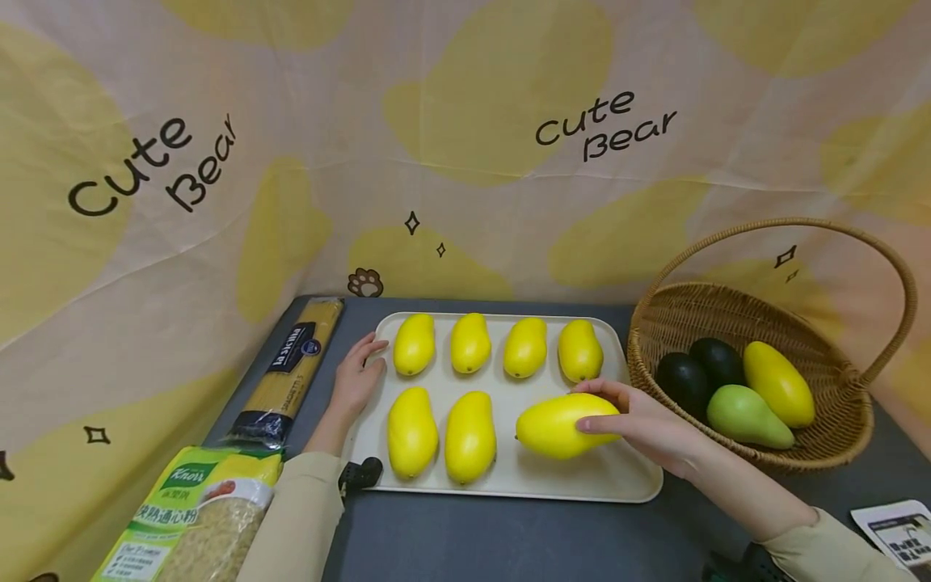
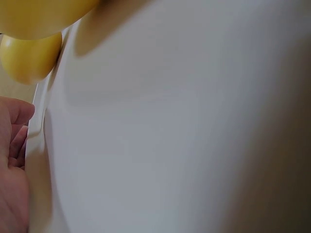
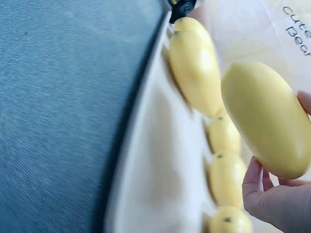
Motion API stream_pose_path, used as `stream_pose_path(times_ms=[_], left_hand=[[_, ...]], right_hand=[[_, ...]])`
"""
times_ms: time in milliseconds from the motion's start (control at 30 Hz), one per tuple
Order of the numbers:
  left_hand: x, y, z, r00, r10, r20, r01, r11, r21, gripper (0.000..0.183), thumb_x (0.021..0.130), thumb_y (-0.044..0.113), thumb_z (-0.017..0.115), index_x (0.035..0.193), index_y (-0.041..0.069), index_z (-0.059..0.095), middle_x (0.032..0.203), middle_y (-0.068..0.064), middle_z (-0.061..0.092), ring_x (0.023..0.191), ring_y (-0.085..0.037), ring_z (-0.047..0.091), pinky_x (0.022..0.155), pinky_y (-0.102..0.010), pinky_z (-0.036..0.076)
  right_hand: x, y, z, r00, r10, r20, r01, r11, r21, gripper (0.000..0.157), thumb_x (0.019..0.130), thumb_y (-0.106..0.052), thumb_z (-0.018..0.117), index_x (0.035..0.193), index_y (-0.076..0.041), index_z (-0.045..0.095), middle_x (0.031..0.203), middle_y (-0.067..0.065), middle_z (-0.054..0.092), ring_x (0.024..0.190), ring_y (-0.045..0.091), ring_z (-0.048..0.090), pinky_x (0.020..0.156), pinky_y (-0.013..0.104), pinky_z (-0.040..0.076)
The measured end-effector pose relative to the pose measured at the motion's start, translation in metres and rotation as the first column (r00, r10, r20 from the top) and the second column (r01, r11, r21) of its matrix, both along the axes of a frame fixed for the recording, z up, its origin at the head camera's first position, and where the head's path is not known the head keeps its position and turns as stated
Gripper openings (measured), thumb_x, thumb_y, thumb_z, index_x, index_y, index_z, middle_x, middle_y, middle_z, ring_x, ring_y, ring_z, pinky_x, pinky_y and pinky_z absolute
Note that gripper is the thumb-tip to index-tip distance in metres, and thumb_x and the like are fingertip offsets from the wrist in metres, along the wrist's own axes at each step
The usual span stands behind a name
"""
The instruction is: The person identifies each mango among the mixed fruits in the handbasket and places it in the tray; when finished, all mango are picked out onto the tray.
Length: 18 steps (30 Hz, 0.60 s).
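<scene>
My right hand (image 1: 647,420) grips a yellow mango (image 1: 556,427) between thumb and fingers, holding it on its side over the front right part of the cream tray (image 1: 509,482). In the right wrist view, the held mango (image 3: 265,116) shows close up above the tray. My left hand (image 1: 358,376) rests at the tray's left rim, fingers relaxed. Several more mangoes lie on the tray: a back row, with one mango (image 1: 579,351) nearest the held one, and two in front, including a mango (image 1: 470,436) left of it. In the left wrist view, the left hand (image 2: 14,160) lies along the rim.
A wicker basket (image 1: 735,303) with a tall handle stands at the right, holding two dark avocados (image 1: 698,376), a green pear (image 1: 749,416) and a mango (image 1: 778,384). Spaghetti (image 1: 291,372) and a Knorr pasta bag (image 1: 192,517) lie left. A printed card (image 1: 898,533) is at the right edge.
</scene>
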<state>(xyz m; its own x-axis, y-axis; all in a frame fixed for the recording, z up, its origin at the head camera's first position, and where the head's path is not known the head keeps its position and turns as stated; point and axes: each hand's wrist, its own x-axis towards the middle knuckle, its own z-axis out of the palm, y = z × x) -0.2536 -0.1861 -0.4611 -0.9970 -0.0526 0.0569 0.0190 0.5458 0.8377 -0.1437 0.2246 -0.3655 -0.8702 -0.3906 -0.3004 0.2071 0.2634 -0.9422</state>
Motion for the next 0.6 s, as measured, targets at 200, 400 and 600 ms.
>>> stream_pose_path(times_ms=[200, 400, 600], left_hand=[[0.000, 0.000, 0.000, 1.000, -0.003, -0.005, 0.003, 1.000, -0.001, 0.038, 0.099, 0.011, 0.048, 0.135, 0.002, 0.055, 0.157, -0.008, 0.031, 0.145, -0.029, 0.023, 0.117, -0.046, 0.018], [0.001, 0.001, 0.000, 1.000, 0.000, -0.005, 0.000, 1.000, 0.011, 0.037, 0.099, 0.010, 0.049, 0.135, 0.002, 0.055, 0.157, -0.008, 0.032, 0.145, -0.029, 0.023, 0.117, -0.046, 0.018], [0.001, -0.001, 0.000, 1.000, 0.001, 0.001, -0.001, 1.000, 0.016, 0.038, 0.100, 0.011, 0.048, 0.136, 0.004, 0.055, 0.157, -0.007, 0.031, 0.146, -0.028, 0.021, 0.117, -0.047, 0.017]], right_hand=[[-0.007, -0.008, -0.021, 0.996, -0.077, 0.047, 0.076, 0.997, 0.027, 0.063, 0.089, -0.028, 0.070, 0.142, -0.003, 0.046, 0.142, 0.012, 0.045, 0.126, 0.027, 0.039, 0.107, 0.047, 0.026], [-0.011, -0.015, -0.036, 0.983, -0.151, 0.107, 0.151, 0.988, 0.010, 0.068, 0.088, -0.026, 0.069, 0.141, 0.001, 0.038, 0.134, 0.015, 0.047, 0.121, 0.028, 0.041, 0.108, 0.047, 0.025], [-0.016, -0.020, -0.048, 0.984, -0.139, 0.107, 0.147, 0.987, -0.066, 0.065, 0.089, -0.024, 0.069, 0.140, 0.003, 0.041, 0.126, 0.011, 0.054, 0.113, 0.022, 0.049, 0.107, 0.042, 0.031]])
